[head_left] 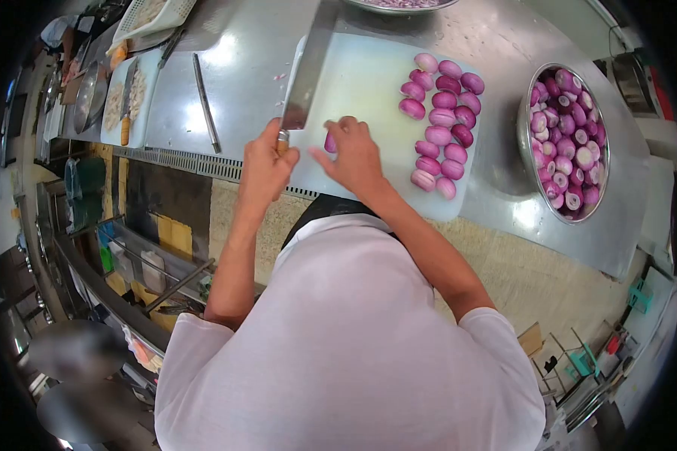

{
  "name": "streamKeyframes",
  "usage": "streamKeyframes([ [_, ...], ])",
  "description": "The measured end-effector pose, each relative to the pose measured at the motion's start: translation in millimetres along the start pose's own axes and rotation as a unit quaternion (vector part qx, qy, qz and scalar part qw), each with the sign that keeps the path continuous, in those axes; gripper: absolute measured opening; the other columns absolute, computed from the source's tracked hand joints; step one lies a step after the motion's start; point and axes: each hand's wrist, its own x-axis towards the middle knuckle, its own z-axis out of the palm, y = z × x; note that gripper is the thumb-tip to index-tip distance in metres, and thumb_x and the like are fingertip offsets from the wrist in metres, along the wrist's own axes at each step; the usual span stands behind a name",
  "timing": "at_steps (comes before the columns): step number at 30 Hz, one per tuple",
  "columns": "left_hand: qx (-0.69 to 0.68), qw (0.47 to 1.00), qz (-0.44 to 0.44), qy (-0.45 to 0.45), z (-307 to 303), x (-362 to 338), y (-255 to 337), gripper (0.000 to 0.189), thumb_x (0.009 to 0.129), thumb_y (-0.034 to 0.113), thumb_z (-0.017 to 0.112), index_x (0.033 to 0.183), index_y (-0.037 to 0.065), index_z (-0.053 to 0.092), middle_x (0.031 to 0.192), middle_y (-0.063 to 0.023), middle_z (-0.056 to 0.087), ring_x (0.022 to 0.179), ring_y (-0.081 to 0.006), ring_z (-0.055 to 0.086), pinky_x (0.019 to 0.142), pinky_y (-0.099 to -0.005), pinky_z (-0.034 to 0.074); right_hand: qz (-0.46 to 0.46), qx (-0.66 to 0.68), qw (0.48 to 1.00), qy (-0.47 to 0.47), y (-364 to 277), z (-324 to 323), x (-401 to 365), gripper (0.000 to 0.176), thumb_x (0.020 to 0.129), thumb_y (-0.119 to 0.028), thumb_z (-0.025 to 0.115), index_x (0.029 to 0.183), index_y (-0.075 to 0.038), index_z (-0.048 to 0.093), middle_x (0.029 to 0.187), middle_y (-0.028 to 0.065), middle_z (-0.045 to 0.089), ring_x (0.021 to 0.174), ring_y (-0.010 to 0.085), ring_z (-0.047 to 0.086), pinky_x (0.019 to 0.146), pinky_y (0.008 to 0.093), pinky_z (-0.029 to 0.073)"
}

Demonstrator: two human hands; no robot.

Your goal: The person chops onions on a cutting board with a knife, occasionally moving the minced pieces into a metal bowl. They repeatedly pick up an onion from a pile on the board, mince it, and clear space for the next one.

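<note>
My left hand (267,164) is wrapped round the handle of a cleaver (307,83), whose broad blade points away from me over the left edge of a white cutting board (372,90). Just to the right, my right hand (351,156) has its thumb and fingers apart and curved. Beside its fingertips lies a purple onion piece (329,143), partly covered by the hand; whether they touch is hard to see. Along the board's right side, several peeled purple onions (442,117) sit in rough rows.
At the right stands a metal bowl (525,135) full of peeled onions. Another bowl (406,9) with chopped onion is at the top edge. A sharpening-steel-like rod (206,104) lies on the steel table (237,83). Farther left are a second board (149,83), a wooden-handled knife (125,129) and a white basket (174,16).
</note>
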Motion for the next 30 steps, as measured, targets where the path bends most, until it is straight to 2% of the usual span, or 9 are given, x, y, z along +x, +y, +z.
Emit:
streamKeyframes([
  [3,-0.052,0.998,-0.046,-0.003,-9,5,-10,0.027,0.084,0.002,0.061,0.112,0.002,0.059,0.058,0.0031,0.047,0.041,-0.0075,0.043,0.037,-0.0266,0.035,-0.026,-0.062,0.995,-0.078,-9,18,2,0.035,0.074,-0.026,0.077,0.101,-0.006,0.066,0.106,0.0122,0.058,0.098,0.0318,0.053,0.08,0.0404,0.052],
  [7,-0.076,0.993,-0.087,0.008,-13,-2,-17,0.019,0.083,0.003,0.062,0.101,0.003,0.057,0.058,0.0018,0.047,0.04,-0.0085,0.044,0.036,-0.027,0.036,-0.103,-0.032,0.993,-0.037,-1,42,0,0.02,0.071,-0.007,0.072,0.09,-0.004,0.067,0.1,0.0132,0.056,0.094,0.0315,0.053,0.078,0.0419,0.05],
  [10,-0.034,0.995,-0.094,0.021,-13,-6,-21,0.015,0.083,0.004,0.061,0.096,0.003,0.056,0.057,0.0013,0.047,0.04,-0.009,0.045,0.036,-0.0276,0.036,-0.107,-0.032,0.993,-0.045,9,38,-5,0.018,0.072,-0.001,0.066,0.089,-0.003,0.068,0.101,0.0134,0.057,0.095,0.0315,0.053,0.08,0.0412,0.049],
  [14,-0.039,0.994,-0.102,0.023,-13,-13,-22,0.013,0.083,0.003,0.06,0.095,0.003,0.057,0.057,0.0009,0.047,0.04,-0.0094,0.045,0.035,-0.028,0.036,-0.098,-0.075,0.992,0.0,41,2,-8,0.024,0.074,0.002,0.06,0.094,-0.004,0.07,0.109,0.0141,0.057,0.103,0.0335,0.052,0.083,0.0431,0.047],
  [20,-0.092,0.992,-0.087,-0.01,4,-16,-42,0.018,0.083,0.002,0.059,0.101,0.002,0.058,0.056,0.0004,0.048,0.039,-0.0095,0.045,0.035,-0.0277,0.036,-0.077,-0.193,0.978,0.007,83,-66,-2,0.028,0.071,0.001,0.061,0.095,-0.008,0.072,0.112,0.014,0.054,0.112,0.0339,0.047,0.088,0.0456,0.041],
  [24,-0.065,0.994,-0.086,-0.028,16,-12,-26,0.013,0.083,0.002,0.058,0.096,0.0,0.053,0.057,-0.0018,0.048,0.042,-0.011,0.045,0.037,-0.0297,0.036,-0.044,-0.188,0.981,0.006,88,-81,-1,0.029,0.071,-0.001,0.065,0.098,-0.008,0.073,0.11,0.0141,0.054,0.11,0.0337,0.048,0.089,0.0446,0.04],
  [26,-0.067,0.994,-0.085,-0.034,22,-7,-26,0.013,0.084,0.002,0.058,0.095,-0.001,0.052,0.057,-0.0019,0.048,0.042,-0.0113,0.045,0.037,-0.03,0.036,-0.048,-0.108,0.992,0.036,81,-96,4,0.027,0.073,-0.004,0.07,0.099,-0.008,0.073,0.11,0.0146,0.056,0.106,0.034,0.051,0.087,0.0448,0.042],
  [29,-0.065,0.995,-0.069,-0.033,30,1,-36,0.014,0.085,0.002,0.056,0.097,-0.001,0.05,0.057,-0.0026,0.048,0.041,-0.0122,0.045,0.037,-0.0307,0.036,-0.001,-0.095,0.982,0.165,97,-154,21,0.031,0.074,-0.001,0.066,0.104,-0.008,0.072,0.111,0.014,0.059,0.109,0.0338,0.055,0.094,0.0415,0.046],
  [30,-0.044,0.997,-0.056,-0.039,31,3,-36,0.021,0.085,0.002,0.056,0.106,0.0,0.051,0.057,-0.0013,0.047,0.04,-0.0111,0.045,0.036,-0.0295,0.036,0.018,-0.111,0.971,0.212,116,-180,27,0.03,0.076,-0.003,0.065,0.105,-0.007,0.071,0.11,0.0144,0.061,0.106,0.0336,0.058,0.094,0.0415,0.047],
])
